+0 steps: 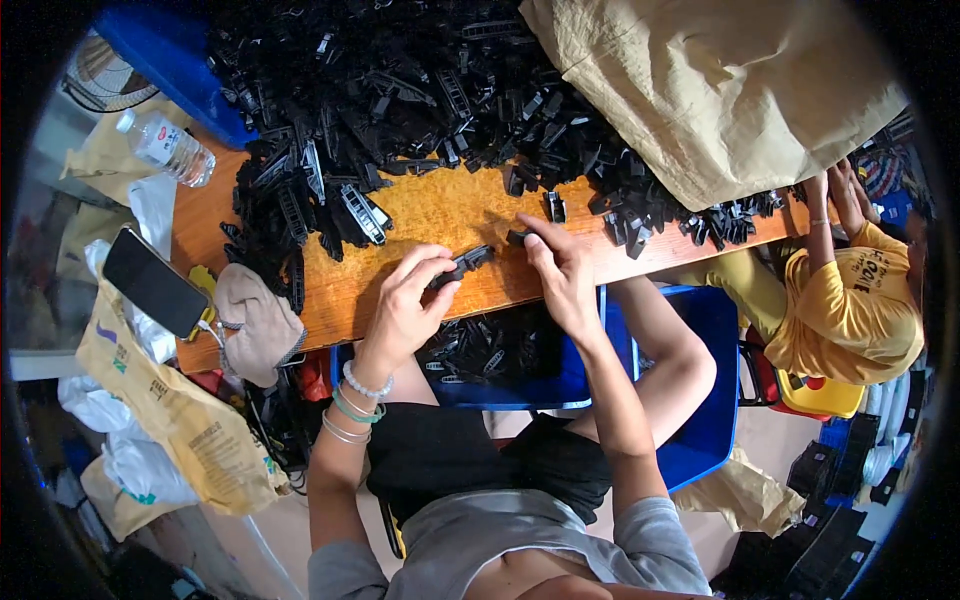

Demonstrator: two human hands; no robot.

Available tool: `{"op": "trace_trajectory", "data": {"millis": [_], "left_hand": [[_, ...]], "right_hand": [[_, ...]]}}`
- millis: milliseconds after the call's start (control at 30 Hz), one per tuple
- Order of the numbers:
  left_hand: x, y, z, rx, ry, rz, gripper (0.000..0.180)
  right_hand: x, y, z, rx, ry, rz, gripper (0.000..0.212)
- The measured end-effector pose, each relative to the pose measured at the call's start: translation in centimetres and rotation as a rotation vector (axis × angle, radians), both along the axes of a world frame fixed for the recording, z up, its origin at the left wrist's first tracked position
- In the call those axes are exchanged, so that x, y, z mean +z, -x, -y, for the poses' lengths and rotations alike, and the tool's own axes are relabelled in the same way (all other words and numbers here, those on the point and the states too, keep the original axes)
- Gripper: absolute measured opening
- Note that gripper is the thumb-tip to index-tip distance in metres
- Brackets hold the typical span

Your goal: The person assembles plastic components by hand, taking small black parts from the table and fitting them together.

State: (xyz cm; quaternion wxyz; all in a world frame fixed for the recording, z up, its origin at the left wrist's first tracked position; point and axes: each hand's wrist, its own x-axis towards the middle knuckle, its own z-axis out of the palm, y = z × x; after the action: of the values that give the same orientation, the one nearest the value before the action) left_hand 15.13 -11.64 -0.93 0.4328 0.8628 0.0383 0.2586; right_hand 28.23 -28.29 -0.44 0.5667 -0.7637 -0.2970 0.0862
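Observation:
Over the front edge of the wooden table point(440, 205), my left hand point(405, 300) pinches a long black plastic part point(472, 262) between thumb and fingers. My right hand point(563, 272) is just to its right, with thumb and forefinger closed on a small black plastic piece point(517, 238). The two parts are a short way apart. Beyond my right fingertips a small black clip-like piece point(554, 207) rests on the wood. A large heap of black plastic parts point(400, 95) covers the far side of the table.
Under the table edge sits a blue bin point(520, 395) with black parts inside. A brown paper sack point(720, 90) covers the far right. A phone point(155, 280), a beige cloth point(258, 325) and a water bottle point(168, 150) are at left. Another person point(845, 300) sits at right.

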Motion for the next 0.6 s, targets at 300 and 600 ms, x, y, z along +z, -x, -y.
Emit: {"op": "trace_trajectory", "data": {"millis": [300,600], "left_hand": [[0.4,-0.8,-1.1,-0.079,-0.163,-0.075,0.015],[0.0,-0.9,-0.6,-0.11,-0.138,-0.021,0.016]], "right_hand": [[0.7,0.1,0.7,0.252,0.185,-0.186,0.028],[0.0,-0.5,-0.5,0.343,0.129,0.23,0.023]]}}
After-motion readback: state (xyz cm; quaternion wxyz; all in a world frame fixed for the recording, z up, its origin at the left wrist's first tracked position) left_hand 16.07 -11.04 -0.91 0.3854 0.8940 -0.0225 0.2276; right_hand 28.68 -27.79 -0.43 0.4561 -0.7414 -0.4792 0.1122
